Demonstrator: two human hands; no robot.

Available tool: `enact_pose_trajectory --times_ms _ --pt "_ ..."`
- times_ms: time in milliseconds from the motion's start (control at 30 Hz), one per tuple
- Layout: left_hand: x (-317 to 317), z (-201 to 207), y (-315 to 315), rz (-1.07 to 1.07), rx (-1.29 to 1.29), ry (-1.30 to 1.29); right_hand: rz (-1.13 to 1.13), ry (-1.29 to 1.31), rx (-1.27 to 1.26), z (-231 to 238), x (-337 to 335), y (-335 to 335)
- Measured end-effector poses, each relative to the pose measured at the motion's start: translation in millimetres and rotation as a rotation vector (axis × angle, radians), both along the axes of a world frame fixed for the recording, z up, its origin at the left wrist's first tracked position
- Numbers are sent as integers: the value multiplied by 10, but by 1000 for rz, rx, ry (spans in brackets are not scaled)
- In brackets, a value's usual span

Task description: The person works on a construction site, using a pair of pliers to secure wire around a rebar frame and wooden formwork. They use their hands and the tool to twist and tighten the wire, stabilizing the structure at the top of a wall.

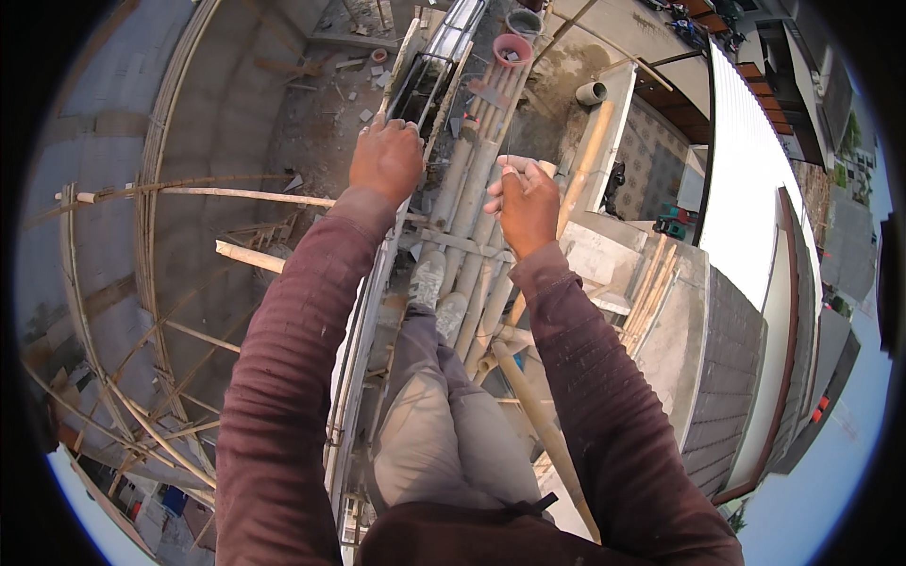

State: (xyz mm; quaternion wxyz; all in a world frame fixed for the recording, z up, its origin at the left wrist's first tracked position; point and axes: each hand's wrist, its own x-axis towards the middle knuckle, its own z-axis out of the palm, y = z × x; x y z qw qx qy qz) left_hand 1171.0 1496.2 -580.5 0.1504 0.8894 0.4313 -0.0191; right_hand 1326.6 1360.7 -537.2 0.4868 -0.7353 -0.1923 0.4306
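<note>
My left hand [387, 156] is closed over the upper edge of a narrow wooden formwork board [404, 66], its knuckles facing up. Beside that board, steel reinforcing bars [436, 71] run lengthwise inside the long form. To the right, my right hand [527, 203] is raised with thumb and fingers pinched together. A thin wire [509, 141] sticks up from this pinch; its lower end is hidden by the fingers. Bamboo poles [462, 189] lie side by side below the right hand, and my shoes [427, 275] stand on them.
A pink bucket [512, 50] and a grey bucket [524, 23] sit on the poles ahead. Bamboo scaffolding [142, 406] and a deep drop lie left. A slanting bamboo pole [543, 429] passes close to my right leg. White roofing [746, 179] is farther right.
</note>
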Motion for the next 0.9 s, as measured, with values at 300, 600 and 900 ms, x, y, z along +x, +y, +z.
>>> enact_pose_trajectory --times_ms 300,600,900 --pt "-90 36 46 355 -92 -353 -7 -34 24 -43 80 56" --pt "-378 -260 450 543 -707 -302 16 -7 -27 11 35 -67" --pt "-428 -209 528 599 -1053 -432 7 57 -6 67 -35 45"
